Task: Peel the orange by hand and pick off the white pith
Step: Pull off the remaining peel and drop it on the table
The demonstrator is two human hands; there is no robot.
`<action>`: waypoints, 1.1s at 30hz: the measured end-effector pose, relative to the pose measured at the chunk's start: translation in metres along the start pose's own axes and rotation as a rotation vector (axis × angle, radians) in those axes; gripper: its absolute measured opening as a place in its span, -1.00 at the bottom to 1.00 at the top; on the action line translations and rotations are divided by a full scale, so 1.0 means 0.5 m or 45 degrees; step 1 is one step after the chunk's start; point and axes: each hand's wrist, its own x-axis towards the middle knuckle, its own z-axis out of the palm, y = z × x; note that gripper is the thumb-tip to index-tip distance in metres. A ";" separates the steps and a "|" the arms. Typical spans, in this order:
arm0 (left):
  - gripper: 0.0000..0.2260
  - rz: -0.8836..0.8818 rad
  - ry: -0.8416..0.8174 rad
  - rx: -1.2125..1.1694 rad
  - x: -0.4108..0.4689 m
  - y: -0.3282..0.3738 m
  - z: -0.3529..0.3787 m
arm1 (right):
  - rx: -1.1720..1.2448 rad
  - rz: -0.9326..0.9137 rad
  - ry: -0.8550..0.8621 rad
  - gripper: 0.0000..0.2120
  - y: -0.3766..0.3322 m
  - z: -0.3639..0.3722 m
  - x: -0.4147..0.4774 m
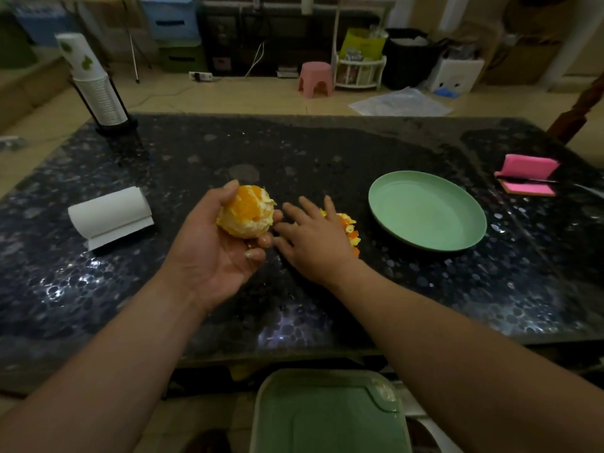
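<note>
Orange [246, 212], peeled but pithy, sits gripped in the left hand [209, 250]; the right hand [315, 238], fingers spread and holding nothing, hovers just beside it.

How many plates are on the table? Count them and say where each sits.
1. The green plate lies empty on the dark table, right of the peel pile by the right hand. Part of the tabletop is out of sight, so another could be hidden.
</note>
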 end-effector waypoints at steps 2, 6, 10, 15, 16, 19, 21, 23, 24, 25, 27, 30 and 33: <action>-0.62 -0.010 0.002 0.008 0.003 -0.003 0.004 | -0.083 0.071 -0.010 -0.57 0.008 -0.002 -0.003; -0.61 -0.018 0.006 0.026 0.008 -0.010 0.011 | -0.070 0.167 -0.009 -0.56 0.035 -0.017 -0.028; -0.63 -0.035 -0.007 0.015 0.016 -0.018 0.020 | 0.354 0.233 0.337 -0.60 0.056 -0.041 -0.040; -0.64 -0.083 0.063 0.081 0.039 -0.053 0.042 | 0.546 0.558 0.341 -0.65 0.127 -0.075 -0.061; -0.63 -0.093 0.103 0.104 0.047 -0.064 0.048 | 0.570 0.608 0.300 -0.53 0.134 -0.080 -0.065; -0.61 -0.126 0.206 0.126 0.065 -0.098 0.067 | 0.689 0.715 0.311 -0.49 0.138 -0.104 -0.093; -0.62 -0.135 0.237 0.103 0.070 -0.110 0.076 | 0.655 0.741 0.351 -0.67 0.131 -0.119 -0.132; -0.63 -0.130 0.239 0.098 0.072 -0.115 0.082 | 0.630 0.668 0.205 -0.76 0.108 -0.127 -0.173; -0.62 -0.128 0.229 0.103 0.073 -0.115 0.084 | 0.596 0.579 0.097 -0.77 0.094 -0.120 -0.189; -0.61 -0.130 0.218 0.110 0.073 -0.115 0.088 | 0.567 0.490 0.014 -0.78 0.080 -0.109 -0.202; -0.54 -0.132 0.211 0.121 0.073 -0.114 0.095 | 0.541 0.392 -0.031 -0.81 0.067 -0.088 -0.217; -0.50 -0.132 0.220 0.128 0.071 -0.114 0.110 | 0.635 0.400 0.047 -0.82 0.074 -0.085 -0.212; -0.48 -0.156 0.184 0.132 0.059 -0.110 0.122 | 0.743 0.496 0.125 -0.70 0.087 -0.116 -0.206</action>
